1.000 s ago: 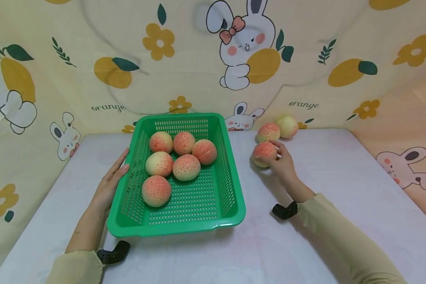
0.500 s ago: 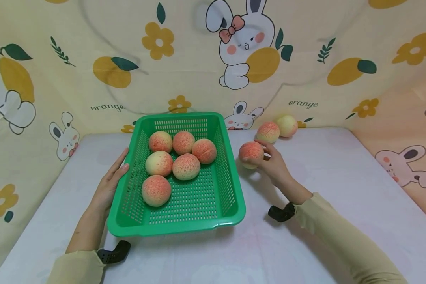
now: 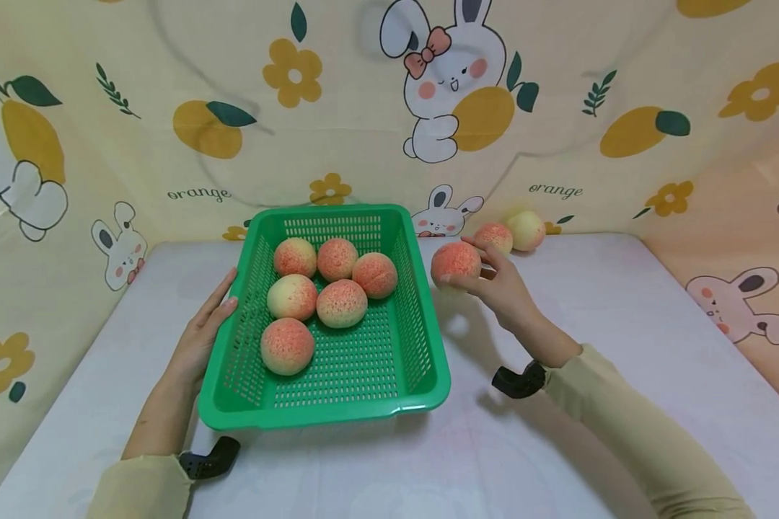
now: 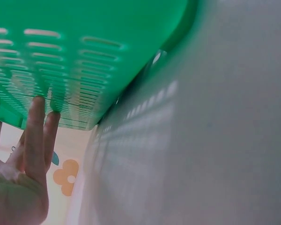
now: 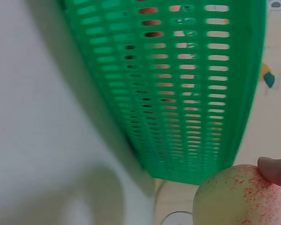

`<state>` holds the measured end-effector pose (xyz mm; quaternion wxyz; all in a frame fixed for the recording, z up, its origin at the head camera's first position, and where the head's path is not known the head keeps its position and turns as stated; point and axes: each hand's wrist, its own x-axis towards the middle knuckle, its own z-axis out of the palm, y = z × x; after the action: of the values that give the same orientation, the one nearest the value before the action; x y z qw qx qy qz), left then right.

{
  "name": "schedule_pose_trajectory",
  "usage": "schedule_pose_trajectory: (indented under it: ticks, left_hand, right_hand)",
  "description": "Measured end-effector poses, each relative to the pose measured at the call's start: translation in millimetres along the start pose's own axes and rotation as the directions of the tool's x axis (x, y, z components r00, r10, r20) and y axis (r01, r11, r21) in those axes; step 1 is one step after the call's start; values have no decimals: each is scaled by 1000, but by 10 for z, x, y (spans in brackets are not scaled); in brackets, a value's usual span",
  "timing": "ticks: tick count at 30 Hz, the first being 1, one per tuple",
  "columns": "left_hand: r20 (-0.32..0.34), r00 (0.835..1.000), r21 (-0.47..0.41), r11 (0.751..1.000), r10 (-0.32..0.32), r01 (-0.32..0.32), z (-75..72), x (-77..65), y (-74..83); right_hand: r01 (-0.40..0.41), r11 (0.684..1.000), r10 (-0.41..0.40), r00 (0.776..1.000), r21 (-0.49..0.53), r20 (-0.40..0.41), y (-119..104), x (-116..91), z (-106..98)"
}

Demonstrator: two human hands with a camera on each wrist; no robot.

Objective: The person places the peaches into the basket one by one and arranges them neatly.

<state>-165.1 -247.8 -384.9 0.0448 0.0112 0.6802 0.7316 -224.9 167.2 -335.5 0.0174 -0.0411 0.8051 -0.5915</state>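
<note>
A green slotted plastic basket [image 3: 363, 375] sits on the white table with several pink-and-yellow peaches inside, one of them the front peach [image 3: 287, 347]. Straight fingers of my left hand [image 3: 197, 339] touch the basket's left side; the left wrist view shows those fingertips [image 4: 36, 105] against its slotted wall. My right hand [image 3: 508, 292] holds another peach [image 3: 456, 262] between thumb and fingers, raised above the table just right of the basket's rim. In the right wrist view this held peach [image 5: 239, 197] shows beside the basket wall [image 5: 178, 93], the thumb [image 5: 276, 172] on it.
Behind my right hand, a reddish peach [image 3: 495, 236] and a paler peach [image 3: 526, 231] lie together at the table's back edge. A printed cloth [image 3: 337, 86] with rabbits and oranges hangs behind the table [image 3: 623, 346].
My right hand has moved left toward the basket with the peach, then lifted it off the table. The left hand and basket have stayed in place.
</note>
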Motion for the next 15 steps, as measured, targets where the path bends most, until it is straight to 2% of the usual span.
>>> schedule_pose_trajectory:
  ticks: [5,15]
  left_hand:
    - [-8,1000,3,1000,-7,7,-11,4,5]
    - [-15,999,15,999,-45,45,-4,6,15]
  right_hand:
    - [29,999,-28,999,-17,19,-162,19,-16]
    - [65,998,-64,992,-6,108,-438,43,24]
